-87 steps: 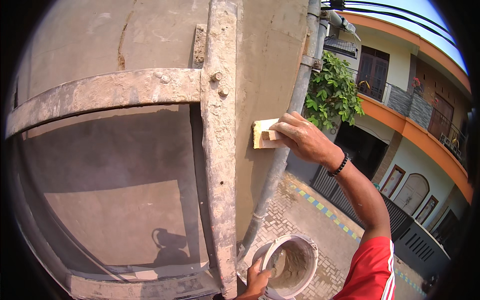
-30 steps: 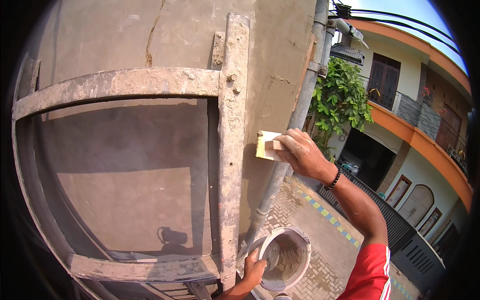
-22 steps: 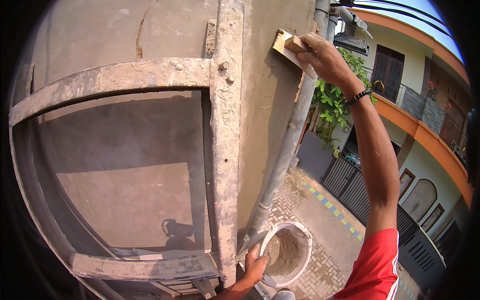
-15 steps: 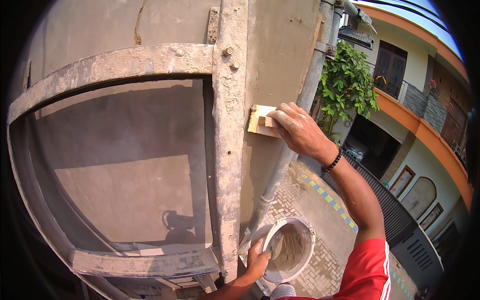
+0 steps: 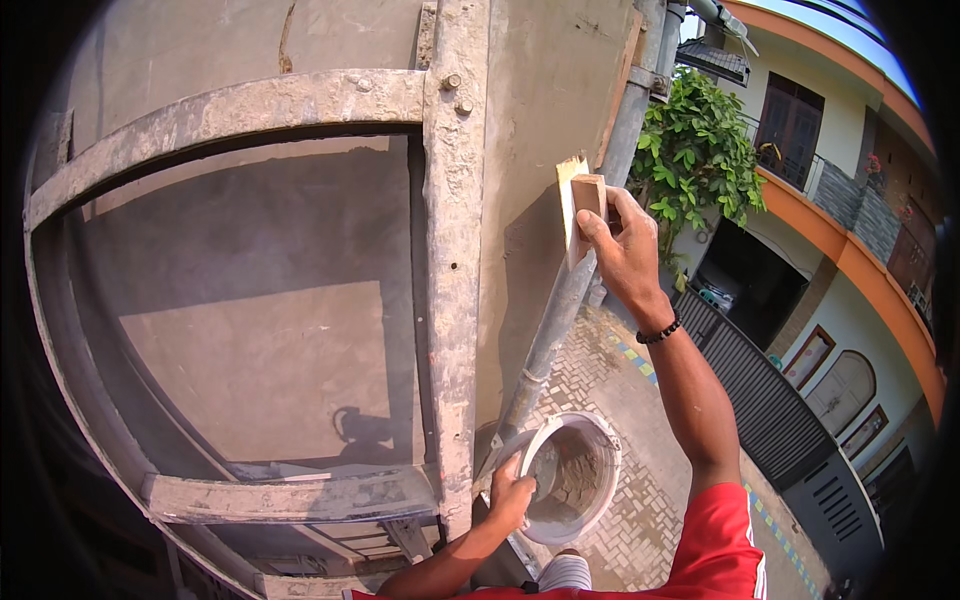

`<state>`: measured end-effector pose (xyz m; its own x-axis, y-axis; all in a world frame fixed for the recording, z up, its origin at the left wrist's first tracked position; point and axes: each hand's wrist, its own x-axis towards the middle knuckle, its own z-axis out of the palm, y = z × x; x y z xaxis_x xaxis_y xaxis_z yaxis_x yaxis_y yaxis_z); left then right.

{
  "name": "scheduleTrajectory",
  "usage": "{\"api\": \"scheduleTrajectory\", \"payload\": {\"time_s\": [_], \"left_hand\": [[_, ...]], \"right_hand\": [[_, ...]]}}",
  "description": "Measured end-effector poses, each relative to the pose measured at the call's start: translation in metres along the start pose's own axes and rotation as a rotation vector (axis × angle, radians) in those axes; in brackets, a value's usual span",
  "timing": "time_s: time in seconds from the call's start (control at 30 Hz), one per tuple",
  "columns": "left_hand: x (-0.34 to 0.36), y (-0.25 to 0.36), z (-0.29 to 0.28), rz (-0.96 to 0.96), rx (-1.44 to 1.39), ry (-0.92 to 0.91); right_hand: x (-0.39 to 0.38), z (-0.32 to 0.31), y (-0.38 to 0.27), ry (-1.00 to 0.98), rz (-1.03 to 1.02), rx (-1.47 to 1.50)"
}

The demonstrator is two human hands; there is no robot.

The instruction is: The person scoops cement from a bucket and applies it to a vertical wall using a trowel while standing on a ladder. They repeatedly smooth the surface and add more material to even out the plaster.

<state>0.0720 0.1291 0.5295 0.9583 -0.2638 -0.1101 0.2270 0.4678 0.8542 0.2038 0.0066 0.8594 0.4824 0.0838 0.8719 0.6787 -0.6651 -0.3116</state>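
Wood fills the right hand (image 5: 630, 250) — a pale board (image 5: 569, 210) with a block handle (image 5: 590, 196), its edge yellowish. Half a second ago the board lay broadside against the grey wall (image 5: 540, 120), close by the metal post (image 5: 455, 250); now it has turned nearly edge-on to me and shifted right, beside the pipe (image 5: 558, 325), its shadow (image 5: 530, 245) falling to the left. I can't tell whether it touches the wall.

The right forearm (image 5: 692, 395) rises from the red sleeve (image 5: 715, 540), leaning left, a dark bracelet (image 5: 659, 332) at the wrist. Its thumb, now in plain sight, presses the handle's near side, with fingers gripping from the right.

Low down, the left hand (image 5: 513, 497) stays at the bucket (image 5: 613, 485), fingers clamped over the left rim — grey mortar (image 5: 578, 482) sits inside.
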Motion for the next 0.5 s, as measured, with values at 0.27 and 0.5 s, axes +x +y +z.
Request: {"api": "scheduleTrajectory", "payload": {"time_s": [0.27,0.5], "left_hand": [[0.002,0.000,0.005,0.082,-0.054,0.015],[0.005,-0.005,0.000,0.085,-0.029,0.007]], "right_hand": [[-0.022,0.087,-0.020,0.003,-0.401,-0.217],[0.057,-0.008,-0.051,-0.181,-0.451,-0.307]]}}
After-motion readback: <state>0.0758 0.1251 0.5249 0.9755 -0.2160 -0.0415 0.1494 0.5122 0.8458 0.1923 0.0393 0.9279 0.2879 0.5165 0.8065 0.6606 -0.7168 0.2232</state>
